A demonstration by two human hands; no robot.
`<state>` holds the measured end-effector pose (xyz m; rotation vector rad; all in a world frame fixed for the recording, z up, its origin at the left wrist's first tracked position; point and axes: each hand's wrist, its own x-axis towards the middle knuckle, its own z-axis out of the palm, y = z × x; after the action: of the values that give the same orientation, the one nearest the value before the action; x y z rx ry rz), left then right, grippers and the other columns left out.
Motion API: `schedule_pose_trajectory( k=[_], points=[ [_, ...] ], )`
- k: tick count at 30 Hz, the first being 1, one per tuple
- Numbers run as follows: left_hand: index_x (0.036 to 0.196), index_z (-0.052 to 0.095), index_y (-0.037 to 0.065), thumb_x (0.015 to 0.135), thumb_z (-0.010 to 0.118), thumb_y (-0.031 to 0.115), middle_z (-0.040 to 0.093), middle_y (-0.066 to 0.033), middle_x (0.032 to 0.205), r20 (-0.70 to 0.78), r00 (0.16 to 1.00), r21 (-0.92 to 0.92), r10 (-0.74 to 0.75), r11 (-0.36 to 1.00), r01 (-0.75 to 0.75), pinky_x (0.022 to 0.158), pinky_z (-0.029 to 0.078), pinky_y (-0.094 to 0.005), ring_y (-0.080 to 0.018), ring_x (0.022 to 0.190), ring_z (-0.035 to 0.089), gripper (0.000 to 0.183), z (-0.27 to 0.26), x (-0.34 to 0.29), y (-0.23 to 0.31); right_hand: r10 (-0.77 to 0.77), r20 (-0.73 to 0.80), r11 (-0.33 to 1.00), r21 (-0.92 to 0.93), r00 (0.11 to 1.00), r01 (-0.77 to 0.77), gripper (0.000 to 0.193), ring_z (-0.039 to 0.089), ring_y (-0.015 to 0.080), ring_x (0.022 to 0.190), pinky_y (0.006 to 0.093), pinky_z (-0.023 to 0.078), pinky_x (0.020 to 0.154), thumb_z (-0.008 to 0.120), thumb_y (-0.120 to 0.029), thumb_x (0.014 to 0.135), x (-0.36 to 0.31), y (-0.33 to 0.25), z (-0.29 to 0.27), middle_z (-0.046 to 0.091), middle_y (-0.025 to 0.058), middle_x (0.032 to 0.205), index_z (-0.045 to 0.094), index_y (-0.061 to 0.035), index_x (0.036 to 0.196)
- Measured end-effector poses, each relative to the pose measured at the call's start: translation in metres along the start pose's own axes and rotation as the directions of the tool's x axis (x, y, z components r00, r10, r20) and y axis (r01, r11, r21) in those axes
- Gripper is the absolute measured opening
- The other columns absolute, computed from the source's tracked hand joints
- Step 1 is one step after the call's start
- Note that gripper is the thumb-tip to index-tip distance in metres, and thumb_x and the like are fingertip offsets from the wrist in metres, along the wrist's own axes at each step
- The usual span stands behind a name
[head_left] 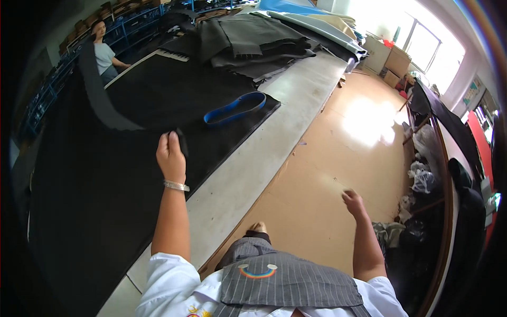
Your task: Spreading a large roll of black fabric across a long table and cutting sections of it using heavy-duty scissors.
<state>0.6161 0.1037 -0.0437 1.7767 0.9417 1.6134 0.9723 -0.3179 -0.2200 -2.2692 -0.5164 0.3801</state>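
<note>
My left hand point(171, 156) is closed on the end of a black fabric strip point(100, 100), over the near part of the table. From my fingers the strip curves away to the far left, its paler face showing along the bend. Beneath it lies a broad sheet of black fabric point(79, 201) spread over the table. A blue band loop point(235, 108) rests on that sheet, a little beyond my left hand and to its right, apart from it. Out over the floor on the right, my right hand point(354, 203) hangs with its fingers curled in; nothing shows in them.
The table's pale edge point(253, 164) runs diagonally beside a tan floor point(317, 179). Grey and black fabric pieces point(248, 39) are piled at the far end. A person point(104, 55) stands across the table at far left. Plastic bags point(422, 177) fill a rack at right.
</note>
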Motion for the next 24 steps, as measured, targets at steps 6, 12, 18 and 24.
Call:
schedule_pose_trajectory(
  k=[6,12,18,24],
  points=[
    [0.086,0.061,0.003,0.094,0.052,0.026,0.055,0.0024,0.068,0.098,0.989,-0.296,-0.115,0.945,0.139,0.051,0.040,-0.0198,-0.0041,0.057,0.048,0.026,0.145,0.057,0.003,-0.425,0.376,0.892,0.019,0.823,0.452,0.035,0.062,0.0241,0.088,0.0340,0.050,0.077,0.062,-0.024,0.085,0.080,-0.198,0.064,0.063,0.0154,0.101,0.059,-0.0040,0.113],
    [0.092,0.061,0.001,0.093,0.054,0.025,0.061,-0.0023,0.071,0.285,0.958,-0.257,-0.023,0.961,0.099,0.055,0.046,-0.0226,-0.0074,0.062,0.056,0.025,0.251,0.066,0.016,-0.687,0.512,0.507,-0.169,0.515,0.845,0.037,0.053,0.0295,0.107,0.0393,0.042,0.091,0.062,-0.024,0.083,0.159,-0.252,0.105,0.056,0.0121,0.116,0.056,-0.0087,0.117],
    [0.099,0.062,0.000,0.089,0.059,0.016,0.066,-0.0076,0.085,0.643,0.765,-0.153,-0.040,0.972,0.180,0.067,0.049,-0.0239,-0.0101,0.073,0.060,0.019,0.236,-0.023,-0.012,-0.660,0.586,0.361,-0.301,0.469,0.883,0.042,0.046,0.0278,0.113,0.0403,0.037,0.094,0.063,-0.023,0.077,0.239,-0.300,0.174,0.051,0.0101,0.118,0.055,-0.0075,0.115],
    [0.099,0.063,0.003,0.088,0.058,0.017,0.065,-0.0083,0.084,0.331,0.623,0.047,-0.708,0.672,0.739,0.066,0.049,-0.0271,-0.0164,0.075,0.063,0.018,0.155,-0.125,-0.049,-0.884,0.461,0.090,0.009,0.076,0.996,0.051,0.048,0.0252,0.109,0.0387,0.037,0.092,0.070,-0.021,0.071,0.270,-0.332,0.223,0.052,0.0082,0.112,0.054,-0.0079,0.118]
  ],
)
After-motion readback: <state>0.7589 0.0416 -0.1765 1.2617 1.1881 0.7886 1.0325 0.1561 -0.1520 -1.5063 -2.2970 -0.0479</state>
